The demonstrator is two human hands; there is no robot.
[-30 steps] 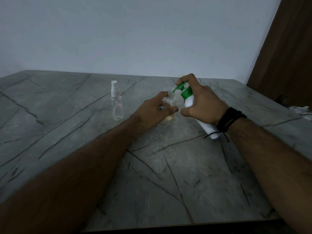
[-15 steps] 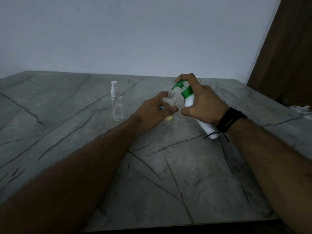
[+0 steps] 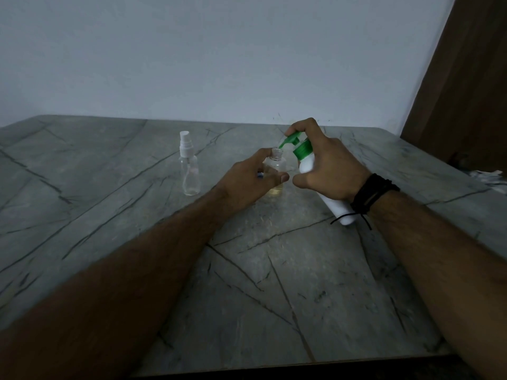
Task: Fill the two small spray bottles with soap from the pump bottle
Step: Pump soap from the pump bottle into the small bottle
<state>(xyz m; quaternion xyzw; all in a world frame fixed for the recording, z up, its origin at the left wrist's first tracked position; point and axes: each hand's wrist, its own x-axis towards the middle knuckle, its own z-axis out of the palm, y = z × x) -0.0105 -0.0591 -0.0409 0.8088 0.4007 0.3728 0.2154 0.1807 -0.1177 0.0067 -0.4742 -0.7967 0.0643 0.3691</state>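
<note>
Nothing had shifted over the last second: our left hand still gripped the open spray bottle while our right hand, clasping the pump bottle, kept its nozzle at the neck, filling barely begun.

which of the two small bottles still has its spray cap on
The small bottle standing alone on the left, clear and white-capped. The other small bottle, gripped by the left hand, is uncapped.
</note>
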